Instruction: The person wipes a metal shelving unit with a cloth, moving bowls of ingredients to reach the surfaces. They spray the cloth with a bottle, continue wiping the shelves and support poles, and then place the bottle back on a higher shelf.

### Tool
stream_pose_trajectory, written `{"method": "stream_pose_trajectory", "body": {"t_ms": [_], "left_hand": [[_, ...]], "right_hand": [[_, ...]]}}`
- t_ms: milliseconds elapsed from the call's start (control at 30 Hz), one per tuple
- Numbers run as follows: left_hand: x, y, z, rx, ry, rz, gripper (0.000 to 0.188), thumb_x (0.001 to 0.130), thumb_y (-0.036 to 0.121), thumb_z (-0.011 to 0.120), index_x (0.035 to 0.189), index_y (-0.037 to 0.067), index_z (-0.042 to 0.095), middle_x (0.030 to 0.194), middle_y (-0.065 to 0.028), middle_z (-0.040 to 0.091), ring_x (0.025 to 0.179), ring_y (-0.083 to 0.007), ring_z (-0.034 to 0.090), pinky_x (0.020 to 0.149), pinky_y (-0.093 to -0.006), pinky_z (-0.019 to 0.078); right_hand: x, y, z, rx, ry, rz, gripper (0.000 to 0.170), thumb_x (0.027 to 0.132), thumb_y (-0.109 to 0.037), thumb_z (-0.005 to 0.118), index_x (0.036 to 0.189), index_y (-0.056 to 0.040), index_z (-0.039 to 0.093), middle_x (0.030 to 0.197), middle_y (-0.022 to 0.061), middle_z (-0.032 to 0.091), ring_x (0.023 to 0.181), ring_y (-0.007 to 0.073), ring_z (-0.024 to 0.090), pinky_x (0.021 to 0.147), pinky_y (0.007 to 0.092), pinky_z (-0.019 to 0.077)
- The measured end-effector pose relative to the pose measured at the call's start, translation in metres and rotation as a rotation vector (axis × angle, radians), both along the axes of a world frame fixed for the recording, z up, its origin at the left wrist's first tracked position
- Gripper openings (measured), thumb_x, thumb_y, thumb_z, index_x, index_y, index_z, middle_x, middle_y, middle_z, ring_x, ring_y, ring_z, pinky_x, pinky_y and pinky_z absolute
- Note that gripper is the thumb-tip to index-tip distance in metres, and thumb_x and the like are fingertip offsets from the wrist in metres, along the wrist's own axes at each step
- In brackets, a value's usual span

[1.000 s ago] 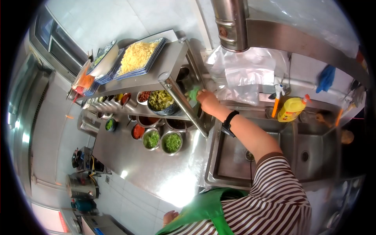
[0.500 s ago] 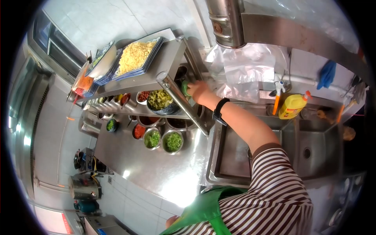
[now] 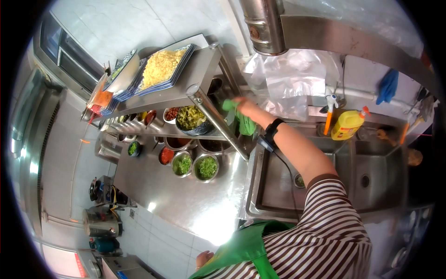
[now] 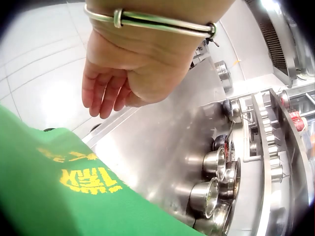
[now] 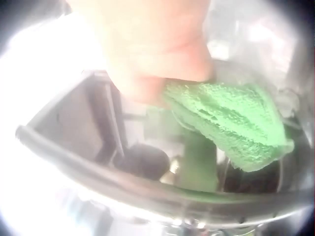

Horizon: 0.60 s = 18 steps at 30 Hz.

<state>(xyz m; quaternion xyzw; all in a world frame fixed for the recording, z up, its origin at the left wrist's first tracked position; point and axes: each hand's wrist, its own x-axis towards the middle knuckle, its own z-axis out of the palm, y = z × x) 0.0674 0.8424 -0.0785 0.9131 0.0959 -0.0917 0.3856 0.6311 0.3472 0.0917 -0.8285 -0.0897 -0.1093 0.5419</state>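
Note:
My right hand (image 3: 242, 108) grips a green cloth (image 3: 246, 124) at the far end of the steel shelf, beside its corner post (image 3: 216, 122). In the right wrist view the textured cloth (image 5: 236, 123) hangs from my fingers over a shiny steel surface with a raised edge (image 5: 113, 182). My left hand (image 4: 128, 73) hangs with loosely curled fingers and holds nothing. It is over the steel counter's edge, close to the green apron (image 4: 83, 177). In the head view only part of the left hand (image 3: 203, 258) shows beyond the apron.
A plate of yellow crumbly food (image 3: 160, 69) stands on the top shelf (image 3: 195, 69). Pots of chopped greens (image 3: 206, 167) sit on the counter (image 3: 186, 200). To the right are a double sink (image 3: 278, 186), a yellow bottle (image 3: 347, 125) and plastic bags (image 3: 295, 79).
My right hand has drawn back a little from behind the shelf post towards the sink side, and more of the green cloth now hangs in view. The left hand shows slightly more beside the apron.

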Motion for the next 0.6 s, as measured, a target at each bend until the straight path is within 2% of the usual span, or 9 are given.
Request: {"method": "stream_pose_trajectory", "body": {"t_ms": [33,100,167,200,233,267,367,500,600], "left_hand": [[-0.001,0.002,-0.001,-0.033,-0.023,0.027,0.034,0.087,0.027,0.065,0.109,0.002,0.071,0.096,-0.0118,0.075,0.101,-0.0302,0.068,0.09,-0.0378,0.0533],[-0.006,0.033,-0.037,0.255,0.134,-0.303,0.034,0.089,0.022,0.062,0.112,-0.002,0.068,0.098,-0.0127,0.074,0.098,-0.0284,0.068,0.088,-0.0379,0.0538],[-0.001,0.021,-0.017,0.275,0.244,-0.353,0.034,0.089,0.021,0.063,0.112,-0.003,0.067,0.099,-0.0137,0.073,0.097,-0.0282,0.068,0.088,-0.0386,0.0536],[-0.007,0.005,0.005,0.285,0.302,-0.379,0.034,0.089,0.021,0.064,0.112,-0.004,0.066,0.099,-0.0142,0.072,0.096,-0.0281,0.068,0.088,-0.0389,0.0535],[-0.011,-0.016,0.033,0.295,0.359,-0.405,0.034,0.088,0.021,0.064,0.112,-0.004,0.066,0.099,-0.0147,0.072,0.095,-0.0281,0.068,0.088,-0.0393,0.0534],[-0.012,-0.014,0.026,0.277,0.36,-0.367,0.035,0.088,0.022,0.065,0.113,-0.004,0.066,0.1,-0.0151,0.072,0.096,-0.0285,0.068,0.089,-0.0395,0.0531],[-0.02,0.006,-0.018,0.195,0.249,-0.2,0.038,0.088,0.025,0.066,0.114,-0.002,0.066,0.104,-0.0165,0.071,0.099,-0.0299,0.068,0.091,-0.0401,0.0523],[-0.041,0.032,-0.062,0.103,0.11,-0.12,0.041,0.088,0.029,0.068,0.117,-0.001,0.067,0.109,-0.0184,0.07,0.103,-0.0317,0.067,0.094,-0.0409,0.0511],[-0.043,0.048,-0.073,0.089,0.117,-0.095,0.042,0.088,0.032,0.068,0.117,0.001,0.068,0.114,-0.0178,0.07,0.105,-0.032,0.067,0.096,-0.0405,0.0505]], "right_hand": [[-0.003,-0.005,0.014,0.48,0.366,-0.018,0.047,0.082,-0.003,0.059,0.128,-0.0065,0.065,0.126,0.0169,0.066,0.106,0.0338,0.064,0.092,0.0383,0.0506],[0.001,-0.012,0.003,0.532,0.313,-0.07,0.043,0.086,-0.004,0.057,0.129,-0.0023,0.063,0.125,0.0208,0.065,0.106,0.0363,0.065,0.092,0.0373,0.0512],[0.005,-0.015,-0.014,0.011,-0.207,-0.186,0.042,0.087,-0.003,0.055,0.128,-0.0013,0.062,0.123,0.0186,0.066,0.106,0.0392,0.064,0.093,0.0389,0.0514],[-0.004,-0.012,-0.015,0.01,-0.202,-0.184,0.042,0.087,-0.003,0.055,0.128,-0.0013,0.062,0.123,0.0186,0.066,0.106,0.0392,0.064,0.093,0.0389,0.0514],[-0.022,-0.008,-0.012,-0.162,-0.264,-0.085,0.04,0.086,-0.001,0.054,0.125,-0.0013,0.063,0.123,0.0162,0.066,0.107,0.0391,0.063,0.093,0.0407,0.0515],[-0.039,-0.005,-0.008,-0.333,-0.328,0.013,0.039,0.085,0.002,0.053,0.122,-0.0013,0.065,0.123,0.0137,0.066,0.108,0.0391,0.062,0.093,0.0425,0.0517],[-0.077,0.009,0.001,-0.473,-0.48,-0.003,0.038,0.081,0.006,0.053,0.115,-0.0031,0.067,0.126,0.0079,0.065,0.112,0.0356,0.06,0.091,0.0436,0.0524],[-0.082,0.012,0.007,-0.514,-0.475,-0.005,0.034,0.078,0.004,0.054,0.108,-0.0049,0.069,0.127,0.0043,0.064,0.11,0.03,0.059,0.088,0.0413,0.0532],[-0.061,0.013,0.02,-0.73,-0.541,0.094,0.03,0.077,0.0,0.059,0.104,-0.0093,0.071,0.116,0.0006,0.066,0.104,0.0284,0.059,0.082,0.0382,0.0538]]}}
